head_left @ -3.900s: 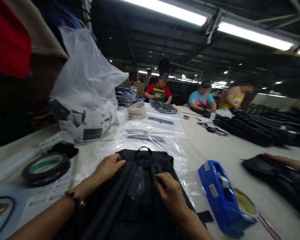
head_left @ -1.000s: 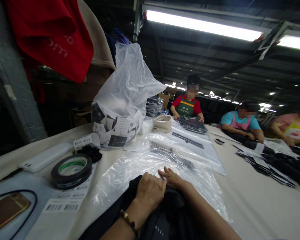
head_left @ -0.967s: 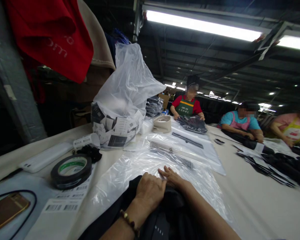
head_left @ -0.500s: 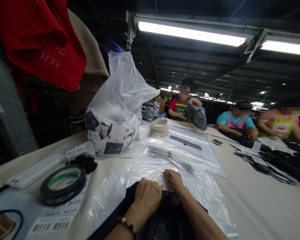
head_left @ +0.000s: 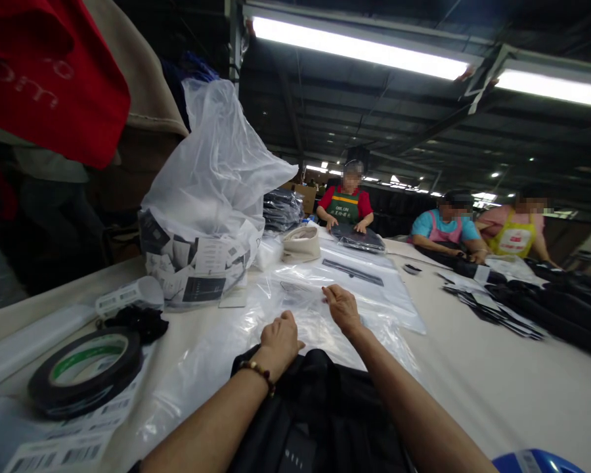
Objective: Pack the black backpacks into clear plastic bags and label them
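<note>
A black fabric article (head_left: pixel 320 401) with a small dark label lies close in front of me. My left hand (head_left: pixel 282 341) is at its far left edge, fingers curled and thumb pointing right. Whatever those fingers hold is hidden. Farther forward, above the clear plastic bags (head_left: pixel 256 322), my right hand (head_left: pixel 343 309) is closed with thumb and forefinger drawn together. What it pinches, if anything, is too fine to make out. The black article partly covers the bags.
At the left are a roll of black tape (head_left: pixel 86 371), barcode labels (head_left: pixel 59 453) and a plastic sack of tags (head_left: pixel 201 256). A beige fabric piece (head_left: pixel 301 243) sits beyond. Co-workers (head_left: pixel 345 203) handle dark goods across the table. A blue object (head_left: pixel 542 462) shows lower right.
My right hand has moved forward, off the black article's edge and over the plastic. My left hand has shifted slightly up. Across the table, a co-worker has laid down a dark packed item.
</note>
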Demonstrator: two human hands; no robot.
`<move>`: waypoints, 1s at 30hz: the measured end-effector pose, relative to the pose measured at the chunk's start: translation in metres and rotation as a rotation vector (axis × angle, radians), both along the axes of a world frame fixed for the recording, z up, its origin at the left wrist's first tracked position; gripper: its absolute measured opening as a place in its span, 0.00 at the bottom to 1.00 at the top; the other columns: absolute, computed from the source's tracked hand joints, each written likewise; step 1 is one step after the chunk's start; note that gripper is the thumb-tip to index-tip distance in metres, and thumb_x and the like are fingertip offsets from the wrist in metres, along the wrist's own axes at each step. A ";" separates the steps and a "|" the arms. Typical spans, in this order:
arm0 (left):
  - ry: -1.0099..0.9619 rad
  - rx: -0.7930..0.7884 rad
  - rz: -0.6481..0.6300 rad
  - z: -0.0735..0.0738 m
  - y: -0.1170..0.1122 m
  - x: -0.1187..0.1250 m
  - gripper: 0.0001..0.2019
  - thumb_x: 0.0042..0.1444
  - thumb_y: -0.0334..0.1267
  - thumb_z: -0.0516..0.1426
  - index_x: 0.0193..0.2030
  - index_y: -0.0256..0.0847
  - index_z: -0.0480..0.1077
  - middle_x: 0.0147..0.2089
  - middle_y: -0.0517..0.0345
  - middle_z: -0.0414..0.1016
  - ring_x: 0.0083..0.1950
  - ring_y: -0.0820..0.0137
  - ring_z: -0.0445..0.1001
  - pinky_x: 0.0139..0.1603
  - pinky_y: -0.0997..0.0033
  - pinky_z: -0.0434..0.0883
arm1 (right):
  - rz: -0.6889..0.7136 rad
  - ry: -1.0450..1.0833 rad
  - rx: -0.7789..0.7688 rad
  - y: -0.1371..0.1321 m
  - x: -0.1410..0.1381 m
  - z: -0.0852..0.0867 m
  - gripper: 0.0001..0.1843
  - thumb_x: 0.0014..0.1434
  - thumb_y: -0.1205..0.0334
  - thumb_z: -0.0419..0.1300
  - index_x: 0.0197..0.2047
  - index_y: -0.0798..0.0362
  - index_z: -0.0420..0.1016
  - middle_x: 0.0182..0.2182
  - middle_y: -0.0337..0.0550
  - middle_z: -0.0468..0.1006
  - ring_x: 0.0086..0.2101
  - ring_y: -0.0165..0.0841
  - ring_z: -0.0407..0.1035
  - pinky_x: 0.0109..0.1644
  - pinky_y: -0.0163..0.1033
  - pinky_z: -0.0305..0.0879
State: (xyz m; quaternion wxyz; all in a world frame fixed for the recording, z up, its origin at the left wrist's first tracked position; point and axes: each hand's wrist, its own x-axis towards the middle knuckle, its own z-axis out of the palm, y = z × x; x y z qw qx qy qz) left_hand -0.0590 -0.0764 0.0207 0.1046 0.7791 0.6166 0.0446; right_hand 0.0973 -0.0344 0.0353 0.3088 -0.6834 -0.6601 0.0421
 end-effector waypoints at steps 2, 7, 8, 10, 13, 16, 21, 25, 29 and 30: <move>0.007 0.036 0.042 0.001 0.005 0.005 0.26 0.51 0.40 0.59 0.53 0.27 0.57 0.49 0.32 0.69 0.50 0.56 0.71 0.45 0.64 0.68 | 0.023 0.034 0.023 -0.004 -0.001 0.001 0.14 0.63 0.57 0.50 0.31 0.54 0.71 0.27 0.38 0.75 0.32 0.30 0.70 0.42 0.39 0.64; -0.016 0.061 -0.002 -0.006 0.011 0.016 0.27 0.46 0.38 0.63 0.51 0.30 0.61 0.49 0.36 0.69 0.48 0.57 0.73 0.44 0.64 0.69 | 0.055 0.139 0.058 -0.004 -0.001 0.000 0.14 0.62 0.58 0.49 0.28 0.52 0.69 0.22 0.39 0.75 0.30 0.31 0.72 0.37 0.33 0.62; -0.022 0.055 -0.014 -0.008 0.012 0.017 0.25 0.45 0.35 0.63 0.50 0.29 0.62 0.49 0.36 0.69 0.47 0.56 0.73 0.43 0.64 0.69 | 0.057 0.154 0.063 -0.004 -0.001 0.000 0.14 0.62 0.58 0.48 0.28 0.52 0.69 0.22 0.39 0.75 0.29 0.31 0.72 0.36 0.33 0.62; -0.042 0.040 -0.036 -0.013 0.013 0.018 0.17 0.48 0.27 0.58 0.47 0.30 0.66 0.46 0.37 0.71 0.47 0.56 0.73 0.43 0.63 0.69 | 0.060 0.174 0.074 -0.002 0.000 -0.002 0.14 0.61 0.58 0.48 0.27 0.52 0.68 0.22 0.39 0.75 0.29 0.31 0.72 0.36 0.33 0.62; -0.108 0.040 -0.044 -0.017 0.017 0.012 0.14 0.52 0.21 0.48 0.40 0.32 0.71 0.43 0.39 0.74 0.47 0.59 0.74 0.44 0.63 0.68 | 0.063 0.182 0.093 0.000 0.002 -0.005 0.14 0.61 0.57 0.48 0.28 0.52 0.68 0.22 0.39 0.75 0.29 0.31 0.72 0.36 0.33 0.62; -0.215 0.067 0.004 -0.015 0.022 -0.002 0.13 0.54 0.25 0.46 0.35 0.36 0.71 0.40 0.43 0.76 0.44 0.60 0.75 0.42 0.64 0.67 | 0.062 0.172 0.122 -0.002 0.007 -0.009 0.16 0.61 0.54 0.47 0.29 0.52 0.69 0.23 0.39 0.75 0.28 0.31 0.72 0.36 0.34 0.63; -0.470 0.136 0.154 -0.001 0.031 -0.033 0.09 0.53 0.36 0.50 0.27 0.39 0.68 0.30 0.52 0.75 0.36 0.65 0.74 0.35 0.70 0.67 | 0.053 0.100 0.236 -0.023 0.007 -0.020 0.25 0.62 0.47 0.41 0.41 0.54 0.71 0.39 0.51 0.76 0.41 0.39 0.70 0.46 0.45 0.63; -0.685 0.188 0.127 0.014 0.030 -0.048 0.11 0.54 0.37 0.47 0.24 0.38 0.64 0.26 0.57 0.73 0.29 0.73 0.73 0.28 0.76 0.66 | 0.167 -0.053 0.345 -0.043 -0.014 -0.028 0.37 0.52 0.40 0.55 0.57 0.56 0.61 0.55 0.55 0.65 0.55 0.45 0.58 0.58 0.51 0.51; -0.700 0.280 0.045 0.029 0.016 -0.047 0.12 0.58 0.39 0.45 0.26 0.40 0.61 0.24 0.60 0.70 0.26 0.73 0.70 0.28 0.75 0.66 | 0.147 -0.363 0.325 -0.044 -0.039 -0.025 0.44 0.49 0.46 0.60 0.63 0.59 0.52 0.59 0.57 0.60 0.57 0.47 0.54 0.59 0.55 0.48; -0.674 0.317 0.020 0.032 0.012 -0.047 0.12 0.58 0.39 0.45 0.26 0.40 0.61 0.25 0.60 0.69 0.28 0.72 0.70 0.31 0.73 0.66 | 0.132 -0.407 0.296 -0.043 -0.041 -0.023 0.40 0.52 0.52 0.59 0.63 0.58 0.51 0.59 0.56 0.60 0.57 0.46 0.54 0.59 0.55 0.48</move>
